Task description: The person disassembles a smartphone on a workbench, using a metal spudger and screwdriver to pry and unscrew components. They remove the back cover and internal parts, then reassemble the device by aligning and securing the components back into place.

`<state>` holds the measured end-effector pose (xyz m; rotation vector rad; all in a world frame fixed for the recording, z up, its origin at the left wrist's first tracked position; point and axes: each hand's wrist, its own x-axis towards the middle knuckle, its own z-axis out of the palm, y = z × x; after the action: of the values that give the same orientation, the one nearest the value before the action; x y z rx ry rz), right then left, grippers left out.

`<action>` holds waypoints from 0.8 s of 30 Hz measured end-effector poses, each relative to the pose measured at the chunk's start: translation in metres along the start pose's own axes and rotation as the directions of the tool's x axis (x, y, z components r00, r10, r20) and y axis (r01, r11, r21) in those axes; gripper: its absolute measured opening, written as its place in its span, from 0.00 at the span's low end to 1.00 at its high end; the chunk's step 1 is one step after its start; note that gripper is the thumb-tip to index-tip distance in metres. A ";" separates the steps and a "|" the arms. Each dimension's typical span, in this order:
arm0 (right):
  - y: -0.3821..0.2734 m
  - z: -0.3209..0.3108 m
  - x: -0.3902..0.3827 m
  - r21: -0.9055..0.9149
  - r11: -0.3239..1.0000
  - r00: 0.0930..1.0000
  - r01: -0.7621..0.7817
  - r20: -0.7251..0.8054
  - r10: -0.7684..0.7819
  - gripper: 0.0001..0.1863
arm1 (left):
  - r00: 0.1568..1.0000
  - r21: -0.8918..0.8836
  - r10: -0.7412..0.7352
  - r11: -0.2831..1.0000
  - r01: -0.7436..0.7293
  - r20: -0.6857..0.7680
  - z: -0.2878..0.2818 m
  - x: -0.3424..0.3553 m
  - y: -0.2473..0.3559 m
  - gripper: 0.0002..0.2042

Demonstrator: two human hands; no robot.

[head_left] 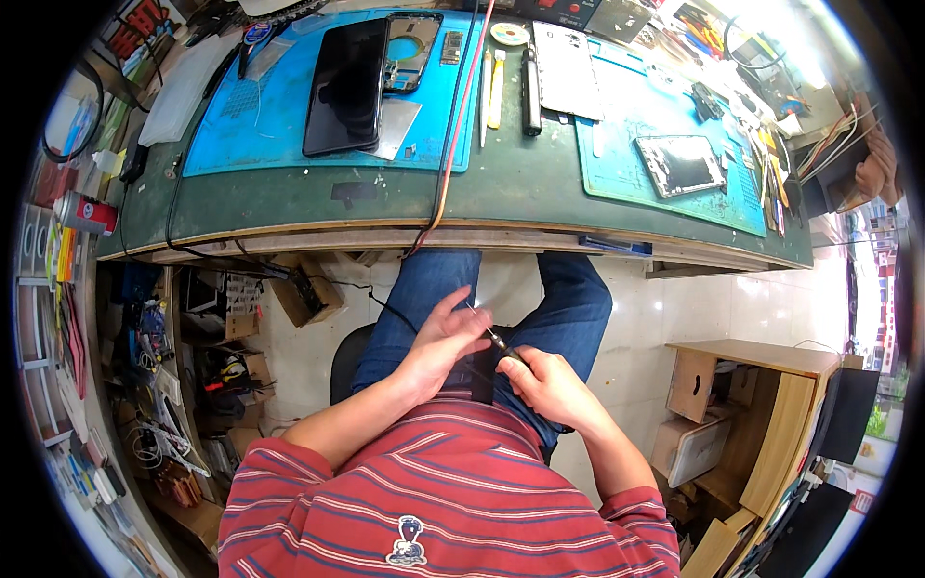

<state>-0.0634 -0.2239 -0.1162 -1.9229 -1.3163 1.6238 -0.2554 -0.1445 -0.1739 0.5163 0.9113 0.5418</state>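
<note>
Both hands rest over my lap, below the bench edge. My right hand [547, 383] grips a small thin dark tool [497, 339], likely a precision screwdriver, its tip pointing up and left. My left hand [445, 335] has its fingers pinched at the tool's tip; whether it holds a small part there is too small to tell. On the bench above lie a black phone [345, 87] and an open phone frame [410, 50] on a blue mat [241, 125].
A green workbench [501, 188] carries a second teal mat [665, 116] with a small screen [680, 164], a white panel [567, 69], tweezers and pens. Red and black cables [451, 144] hang over the edge. Cluttered shelves stand left, a wooden cabinet [771, 405] right.
</note>
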 end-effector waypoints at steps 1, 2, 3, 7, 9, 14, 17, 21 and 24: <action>-0.001 0.000 0.000 0.002 1.000 1.000 0.000 -0.001 0.000 0.19 | 0.999 0.047 -0.015 0.999 0.013 0.036 -0.002 0.000 -0.002 0.36; -0.002 0.001 0.000 0.003 1.000 1.000 0.000 -0.001 0.000 0.19 | 0.997 0.091 -0.033 0.995 0.027 0.070 -0.003 0.001 -0.003 0.36; -0.003 0.002 0.000 0.016 1.000 1.000 -0.002 0.001 0.002 0.19 | 0.993 0.136 -0.053 0.990 0.039 0.103 -0.004 0.002 -0.003 0.37; -0.002 0.001 -0.001 0.079 0.997 1.000 -0.007 -0.003 0.008 0.18 | 0.957 -0.005 0.003 1.000 -0.002 0.291 -0.005 0.000 0.002 0.37; -0.001 0.001 -0.001 0.106 0.994 1.000 -0.012 0.001 0.012 0.19 | 0.976 -0.077 -0.002 0.997 0.020 0.219 0.005 -0.007 0.002 0.37; -0.003 0.000 -0.003 0.165 0.986 1.000 -0.014 0.011 0.013 0.19 | 0.950 -0.076 -0.030 0.996 0.056 0.310 0.000 0.001 -0.005 0.39; -0.010 -0.004 -0.007 0.230 0.970 0.997 -0.080 0.035 0.074 0.18 | 0.932 -0.180 0.039 0.983 0.028 0.361 0.002 -0.002 -0.003 0.38; -0.010 -0.005 -0.010 0.276 0.958 0.996 -0.081 0.060 0.067 0.19 | 0.934 -0.087 0.005 0.996 0.028 0.357 0.000 0.005 -0.011 0.37; -0.004 -0.008 -0.012 0.325 0.942 0.996 -0.083 0.063 0.066 0.19 | 0.909 -0.224 0.069 0.974 0.027 0.410 0.007 0.000 -0.007 0.36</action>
<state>-0.0579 -0.2283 -0.1034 -1.7569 -0.9268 1.8077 -0.2475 -0.1509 -0.1746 0.4137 0.4290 0.5212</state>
